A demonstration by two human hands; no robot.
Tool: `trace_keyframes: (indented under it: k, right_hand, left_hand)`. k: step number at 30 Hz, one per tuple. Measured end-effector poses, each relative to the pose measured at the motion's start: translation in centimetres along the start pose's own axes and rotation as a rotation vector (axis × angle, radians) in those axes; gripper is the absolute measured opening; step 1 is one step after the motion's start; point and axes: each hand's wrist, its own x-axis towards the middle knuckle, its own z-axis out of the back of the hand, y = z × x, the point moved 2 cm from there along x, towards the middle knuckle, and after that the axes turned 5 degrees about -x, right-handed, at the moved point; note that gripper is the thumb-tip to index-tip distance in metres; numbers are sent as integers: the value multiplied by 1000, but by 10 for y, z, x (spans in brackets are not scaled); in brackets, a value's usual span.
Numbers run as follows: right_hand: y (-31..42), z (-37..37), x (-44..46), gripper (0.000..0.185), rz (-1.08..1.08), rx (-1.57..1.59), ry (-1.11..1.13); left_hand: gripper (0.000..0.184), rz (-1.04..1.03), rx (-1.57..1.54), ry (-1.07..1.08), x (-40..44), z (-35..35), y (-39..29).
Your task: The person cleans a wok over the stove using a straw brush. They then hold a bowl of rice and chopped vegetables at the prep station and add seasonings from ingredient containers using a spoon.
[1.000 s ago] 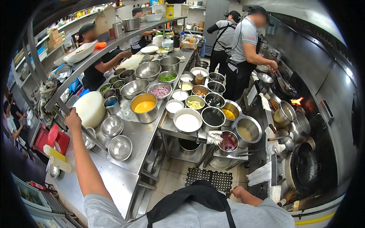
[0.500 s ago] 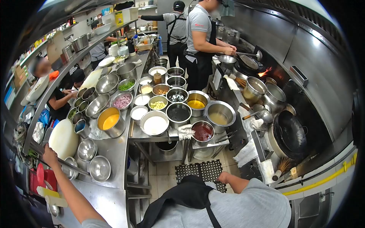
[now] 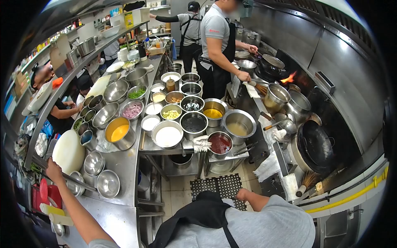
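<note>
Left hand (image 3: 53, 169) grip closed round the metal post (image 3: 79, 182), best held firm, clear of the steel bowls (image 3: 108, 184) rightward; right hand (image 3: 245, 194) grip: cannot tell.

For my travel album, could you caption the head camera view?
Kitchen scene: left hand on a metal post, steel bowls nearby, a co-worker near an open flame.

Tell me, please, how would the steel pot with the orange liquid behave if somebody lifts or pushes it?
The steel pot is probably rather heavy, since the orange liquid appears to fill much of it. A quick push could make it slosh over, as the top is open. The metal wall looks stiff, so it should hardly bend.
</note>
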Motion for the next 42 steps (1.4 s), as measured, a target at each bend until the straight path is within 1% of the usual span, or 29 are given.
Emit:
trace_keyframes:
  k: [1,3,6,8,9,11,12,14,15,16,17,18,19,20,21,22,24,26,27,29,30,32,33,34,35,36,37,40,42]
  right_hand:
    - [6,9,-7,37,97,-153,103]
    - [13,13,-15,37,194,-307,205]
    - [5,2,-3,38,73,-71,103]
    - [-10,-16,24,43,-100,178,41]
    - [-9,-16,24,43,-100,177,41]
    - [-13,-19,27,49,-196,285,61]
    - [-13,-19,30,49,-194,282,60]
    - [-15,-24,38,49,-68,173,37]
    - [-18,-28,43,49,-67,168,38]
    - [-21,-33,49,36,-44,114,43]
    - [-24,-39,54,30,-26,78,47]
    - [-27,-45,57,25,-8,41,51]
    - [-30,-49,63,26,-4,17,94]
    - [-28,-44,71,28,1,-8,134]
    - [3,-6,25,29,-67,74,168]
    - [3,-7,34,29,-56,55,163]
    - [-8,-24,43,28,-212,344,103]
    - [-11,-19,42,33,193,61,109]
    - [-12,-19,42,32,127,102,125]
    - [-5,-15,44,32,-98,181,172]
    - [-5,-14,43,32,-93,167,176]
    - [-5,-14,38,32,-66,328,127]
    - [-3,-12,36,32,-59,312,135]
    - [9,0,19,25,-130,296,143]
    - [17,7,9,26,-200,281,149]
    - [9,-1,19,26,-190,264,155]
    - [-10,-17,39,26,-7,128,99]
    - [0,-11,40,27,36,28,144]
    - [-4,-14,47,28,65,-73,145]
  left_hand:
    - [21,-23,2,5,-1,-1,-1]
    - [22,5,-10,-5,-3,-2,-4]
    - [23,49,-8,-17,3,2,1]
    - [23,64,5,-19,4,3,3]
    - [23,61,-6,-24,3,1,2]
    - [24,57,-15,-33,-2,-1,-3]
    - [24,44,-16,-24,-5,-2,-5]
    - [24,32,-18,-18,-5,-2,-5]
    - [23,33,-36,3,-1,-1,-3]
    - [22,33,-54,23,1,2,0]
    - [22,31,-51,12,0,2,5]
    - [23,-29,10,25,0,2,8]
    - [23,-90,71,29,1,5,4]
    - [26,-51,51,-22,-15,-4,-11]
    - [27,-38,45,-31,-13,-4,-11]
    - [27,-23,38,-37,-13,-3,-10]
    - [26,-5,5,-26,-19,-4,-16]
    - [25,17,-28,-7,-27,-11,-22]
    - [25,-13,-7,-17,-31,-13,-25]
    - [23,-38,24,-36,-35,-15,-29]
    - [23,-38,31,-50,-35,-15,-31]
    - [21,-44,5,-32,-29,-12,-23]
    - [22,-58,26,-41,-25,-11,-17]
    - [22,-72,47,-50,-19,-8,-14]
    - [25,-85,61,-94,-34,-16,-28]
    - [26,-112,73,-81,-39,-19,-34]
    - [26,-96,60,-67,-39,-19,-34]
    - [27,-77,61,-62,-34,-16,-28]
    - [29,-147,78,-57,-32,-16,-26]
